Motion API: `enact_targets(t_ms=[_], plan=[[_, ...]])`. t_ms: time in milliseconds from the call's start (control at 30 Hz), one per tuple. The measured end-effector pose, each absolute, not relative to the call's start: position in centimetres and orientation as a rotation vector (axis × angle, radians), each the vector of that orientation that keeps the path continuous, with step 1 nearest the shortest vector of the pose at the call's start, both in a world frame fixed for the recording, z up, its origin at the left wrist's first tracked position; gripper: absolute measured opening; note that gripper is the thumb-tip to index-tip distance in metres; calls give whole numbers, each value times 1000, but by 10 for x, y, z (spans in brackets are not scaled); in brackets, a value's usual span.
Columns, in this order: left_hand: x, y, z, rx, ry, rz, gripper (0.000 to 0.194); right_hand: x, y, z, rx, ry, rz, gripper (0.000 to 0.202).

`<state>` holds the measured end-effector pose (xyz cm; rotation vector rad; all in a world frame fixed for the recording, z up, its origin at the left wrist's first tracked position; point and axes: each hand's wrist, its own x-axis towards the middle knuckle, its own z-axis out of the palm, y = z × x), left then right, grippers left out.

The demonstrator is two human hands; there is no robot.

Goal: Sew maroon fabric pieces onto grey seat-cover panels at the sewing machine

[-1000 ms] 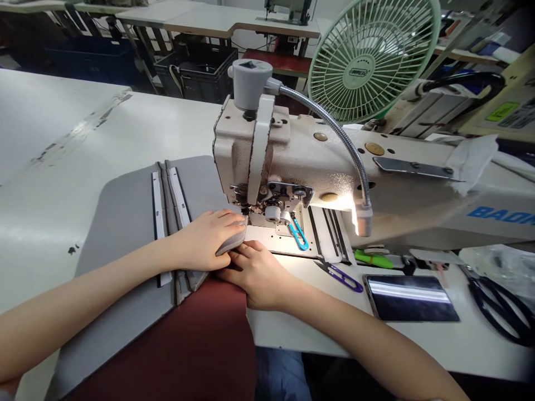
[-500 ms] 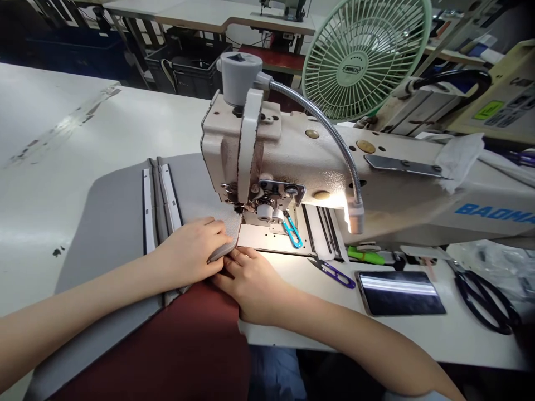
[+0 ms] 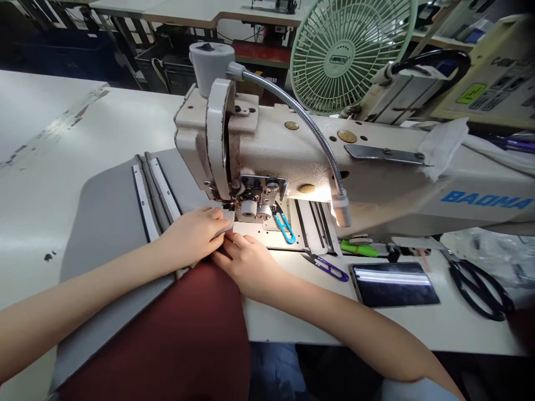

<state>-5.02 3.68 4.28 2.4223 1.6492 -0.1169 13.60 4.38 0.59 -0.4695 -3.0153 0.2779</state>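
The left hand has thumb and fingers closed over the ribbed edge of the grey fabric, which spreads across the tabletop from eight to eleven o'clock, bearing two white strips. The right hand sits just beside, at four o'clock, fingers bunched together; what they pinch is hidden. Dark red material hangs toward six o'clock. The sewing machine stands at one o'clock. From the right hand, blue snips lie at two o'clock; purple snips, phone and black-handled scissors line up toward three. A green fan stands well back at one.
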Motion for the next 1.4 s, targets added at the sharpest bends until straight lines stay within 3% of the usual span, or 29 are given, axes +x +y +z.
enact_targets(t_ms=[333,900,1100,1267,1400], plan=[[-49,41,60,2482,1639,-359,29,141,49,-4,-541,-2933,162,36],[-41,61,36,2518,1724,-277,32,122,63,-20,-772,-2874,137,37],[-49,36,37,2587,1780,-99,39,134,59,-8,-684,-2928,209,61],[-85,-18,52,2612,1962,-69,62,137,45,-4,-659,-2996,194,64],[-83,-22,61,2602,1805,-283,36,129,42,-10,-655,-2953,175,46]])
